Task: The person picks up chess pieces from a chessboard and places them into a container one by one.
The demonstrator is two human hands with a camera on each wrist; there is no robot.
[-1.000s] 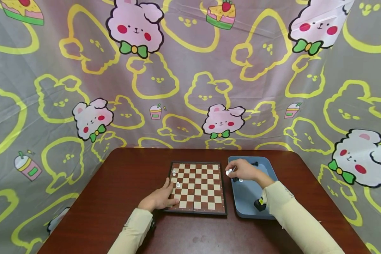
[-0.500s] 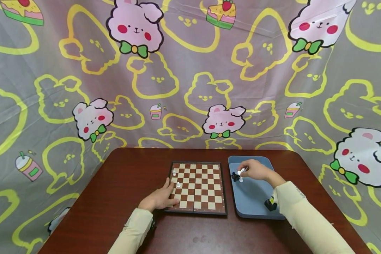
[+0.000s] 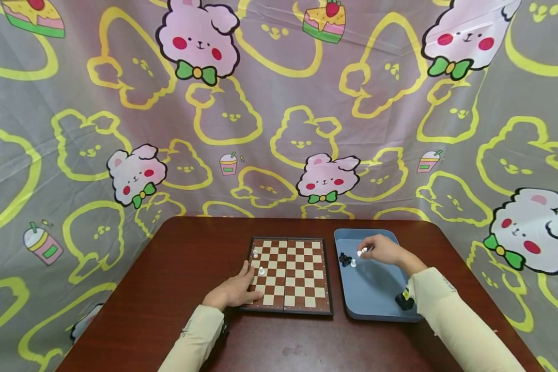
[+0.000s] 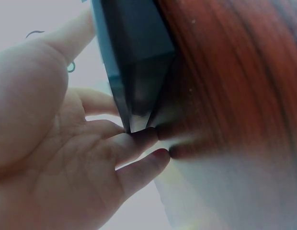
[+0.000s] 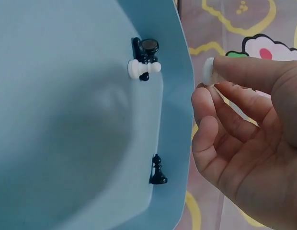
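Note:
My right hand (image 3: 385, 250) is over the far part of the blue tray, pinching a white chess piece (image 5: 209, 71) between thumb and fingertips. Most of that piece is hidden by the fingers in the right wrist view. Below it in the tray lie a white pawn (image 5: 139, 68) and several black chess pieces (image 5: 148, 46) in a cluster. My left hand (image 3: 232, 290) rests at the left edge of the folding chessboard (image 3: 295, 274), fingers extended. In the left wrist view its fingertips touch the table beside the board's dark side (image 4: 134, 52). Two white pieces (image 3: 261, 270) stand on the board's left side.
The blue tray (image 3: 369, 310) stands just right of the board, on a dark red-brown table (image 3: 195, 243). Another black chess piece (image 5: 158, 171) is by the tray wall. A patterned cloth (image 3: 279, 129) hangs behind the table and at both sides.
My right hand has moved right, from the tray's left rim to over its far interior, still holding the white piece. The left hand and the board have stayed put.

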